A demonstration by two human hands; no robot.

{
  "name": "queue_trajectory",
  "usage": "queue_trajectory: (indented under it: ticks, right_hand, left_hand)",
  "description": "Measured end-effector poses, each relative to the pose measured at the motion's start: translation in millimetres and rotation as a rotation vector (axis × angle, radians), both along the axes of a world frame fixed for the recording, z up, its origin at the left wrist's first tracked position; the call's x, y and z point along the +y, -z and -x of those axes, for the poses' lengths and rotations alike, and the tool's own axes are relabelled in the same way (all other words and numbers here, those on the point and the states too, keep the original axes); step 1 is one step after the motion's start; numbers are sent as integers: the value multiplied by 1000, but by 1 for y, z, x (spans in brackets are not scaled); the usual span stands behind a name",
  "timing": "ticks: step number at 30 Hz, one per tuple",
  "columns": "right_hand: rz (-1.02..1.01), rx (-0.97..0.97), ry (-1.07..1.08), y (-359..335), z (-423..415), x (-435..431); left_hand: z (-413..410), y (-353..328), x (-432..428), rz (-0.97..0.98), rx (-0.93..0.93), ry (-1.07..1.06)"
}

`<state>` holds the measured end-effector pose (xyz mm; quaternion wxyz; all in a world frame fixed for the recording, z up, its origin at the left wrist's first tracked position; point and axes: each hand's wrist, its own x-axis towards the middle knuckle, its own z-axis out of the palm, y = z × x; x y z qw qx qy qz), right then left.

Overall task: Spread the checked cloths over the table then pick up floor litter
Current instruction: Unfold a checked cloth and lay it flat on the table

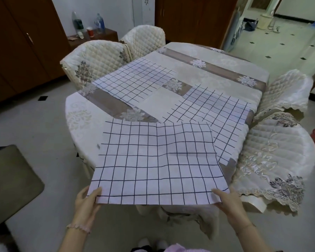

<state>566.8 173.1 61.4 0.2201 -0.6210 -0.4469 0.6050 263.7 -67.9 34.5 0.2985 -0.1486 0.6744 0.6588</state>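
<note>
**Third checked cloth held out over the near end of a dining table**

Head-cam view, looking down. A person stands at the near end of an oval dining table (216,59) covered w/ a cream floral tablecloth. Both hands hold out a white cloth w/ a dark grid, the third checked cloth (156,160), stretched nearly flat. The left hand (87,200) pinches its near-left corner, thumb on top & fingers under. The right hand (228,202) clamps the near-right corner the same way. The cloth's far edge reaches over the table's near end; can't tell if it touches the top yet.

Two more cloths lie flat on the table: the far-left checked cloth (133,82) and the right-side checked cloth (216,113), which runs to the table edge by a quilted chair (273,160). In this view the held cloth covers the near corner of the right-side one.

Progress, as a judgement: 2 cloths laid, the 3rd mid-placement & not yet let go. The table's far end has no checked cloth; whether more are due can't be told. Litter pick-up looks unstarted, since both hands are busy. No litter is clearly made out on the pale tiled floor (35,124); its dark spots look like tile insets.
</note>
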Motion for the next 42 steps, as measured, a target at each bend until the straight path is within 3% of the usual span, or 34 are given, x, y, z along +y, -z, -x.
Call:
queue_trajectory:
  ticks: [4, 10, 15, 19, 24, 31, 42]
  right_hand:
    - [-8, -27, -4, 0, 5, 15]
    - [-94, -102, -75, -17, 19, 32]
    - [-185, -198, -126, -17, 26, 46]
    - [-137, -104, -141, -20, 29, 47]
    - [-241, -34, -108, -47, 19, 42]
    - [-426, 29, 90, -109, -38, 24]
    - [-506, 53, 668, -119, -209, -50]
  left_hand:
    - [20, -4, -6, 104, 65, 209]
    - [34, -21, 17, 225, 232, 359]
    - [44, -29, 38, 234, 287, 358]
    - [42, -42, 48, 226, 381, 334]
    - [35, -63, 46, 126, 526, 320]
    - [27, -92, 56, -21, 579, 355]
    - [-105, -148, 168, -293, 641, 748]
